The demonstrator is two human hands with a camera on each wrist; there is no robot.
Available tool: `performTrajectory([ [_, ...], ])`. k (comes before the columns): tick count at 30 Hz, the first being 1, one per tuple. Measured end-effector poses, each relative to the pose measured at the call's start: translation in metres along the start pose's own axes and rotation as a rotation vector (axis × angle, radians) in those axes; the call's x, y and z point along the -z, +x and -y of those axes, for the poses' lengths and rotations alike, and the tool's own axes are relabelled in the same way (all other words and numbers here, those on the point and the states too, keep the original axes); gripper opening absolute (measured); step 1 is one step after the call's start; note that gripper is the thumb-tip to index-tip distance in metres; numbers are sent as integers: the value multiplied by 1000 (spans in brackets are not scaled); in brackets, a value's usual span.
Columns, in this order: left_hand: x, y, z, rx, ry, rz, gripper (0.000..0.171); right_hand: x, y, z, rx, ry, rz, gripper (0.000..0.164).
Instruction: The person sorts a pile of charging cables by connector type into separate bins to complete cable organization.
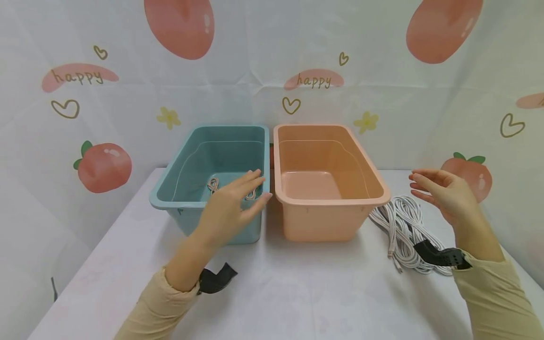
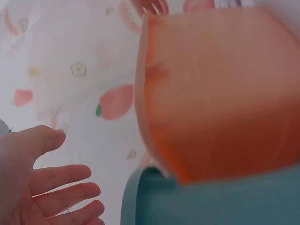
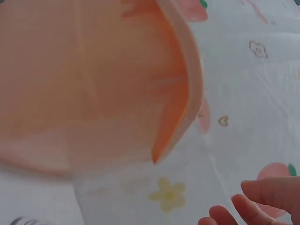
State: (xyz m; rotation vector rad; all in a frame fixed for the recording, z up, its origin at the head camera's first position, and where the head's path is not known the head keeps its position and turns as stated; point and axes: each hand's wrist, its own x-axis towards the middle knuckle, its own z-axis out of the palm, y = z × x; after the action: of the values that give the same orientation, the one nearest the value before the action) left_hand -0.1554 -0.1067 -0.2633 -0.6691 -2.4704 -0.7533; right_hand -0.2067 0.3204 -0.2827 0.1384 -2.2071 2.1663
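Observation:
My left hand (image 1: 231, 208) hovers over the front right corner of a blue-green plastic bin (image 1: 170, 205), its fingers extended with nothing in them. Inside that bin lie small coiled cords (image 1: 213, 184), partly hidden behind the hand. Off to the right, my right hand (image 1: 446, 193) is raised above a heap of white cables (image 1: 403, 226), fingers loosely bent and holding nothing. The left wrist view shows the left hand's thumb and fingers (image 2: 65, 197) spread beside the bins. Bent right-hand fingers (image 3: 248, 206) appear low in the right wrist view.
A peach-orange bin (image 1: 327, 222) stands just right of the blue-green one, no contents showing. The white tabletop (image 1: 306, 293) runs back to a cloth backdrop (image 1: 238, 104) printed with fruit. Black straps (image 1: 216, 279) hang at both wrists.

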Motion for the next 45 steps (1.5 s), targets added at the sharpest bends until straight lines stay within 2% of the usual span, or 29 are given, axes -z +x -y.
performTrajectory([
  [3, -12, 2, -9, -33, -12, 39, 42, 8, -2, -11, -30, -76, 17, 18],
  [5, -18, 3, -15, -61, -11, 53, 40, 12, -4, -18, -59, -178, 22, 19],
  [8, -28, 4, -21, -87, -16, 65, 38, 16, -6, -30, -122, -372, 35, 9],
  [10, -33, 5, -25, -89, -25, 67, 37, 18, -8, -37, -161, -510, 52, 25],
  [13, -40, 6, -30, -82, -32, 67, 37, 19, -11, -48, -204, -635, 91, 53],
  [15, -44, 6, -31, -76, -25, 63, 37, 18, -13, -53, -217, -686, 108, 58],
  [20, -54, 6, -32, -59, 12, 56, 36, 13, -17, -61, -251, -753, 124, 57],
  [28, -62, 3, -29, -51, 77, -4, 31, 8, -17, -66, -335, -864, 161, 62],
  [35, -65, 3, -27, 2, 5, -47, 27, 10, -19, -73, -291, -916, 170, 53],
  [40, -67, 3, -26, 11, -8, -80, 25, 10, -20, -76, -229, -938, 153, 47],
  [45, -67, 4, -26, 15, -15, -98, 24, 10, -20, -78, -215, -960, 116, 44],
])
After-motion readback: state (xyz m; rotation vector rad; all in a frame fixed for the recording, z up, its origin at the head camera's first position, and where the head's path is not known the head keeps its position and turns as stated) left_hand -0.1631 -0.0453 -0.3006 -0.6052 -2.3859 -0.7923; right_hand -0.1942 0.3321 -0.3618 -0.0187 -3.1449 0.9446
